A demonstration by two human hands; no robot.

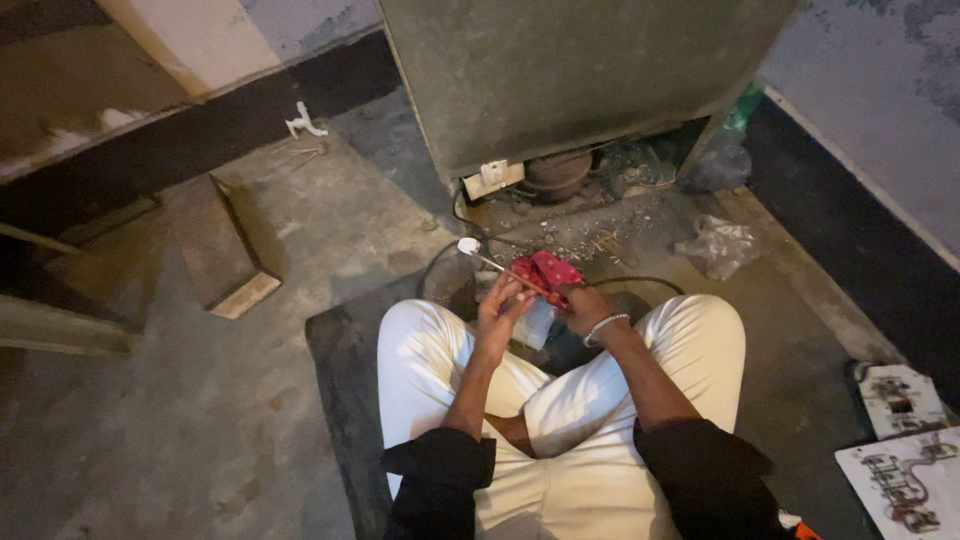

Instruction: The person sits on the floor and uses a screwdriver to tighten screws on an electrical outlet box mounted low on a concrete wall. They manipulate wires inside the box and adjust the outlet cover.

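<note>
The person sits cross-legged on a dark mat (345, 400) on the floor, both hands raised over the lap. The left hand (500, 305) has its fingers (505, 290) curled and pinched around a thin metal tube (490, 262), whose white-capped end juts up and away past the fingertips. The right hand (585, 305) closes its fingers around a red tool (545, 272) just beyond the left fingertips; the red tool meets the tube there, so each hand seems to steady one part against the other. Below the fingers lies a pale piece, too blurred to identify. Beyond the fingertips stands a grey appliance (560, 70) with its lower compartment open, showing a dark round compressor (557, 172) and loose debris. A crumpled plastic bag (720, 245) lies off past the right hand; its contents cannot be told.
</note>
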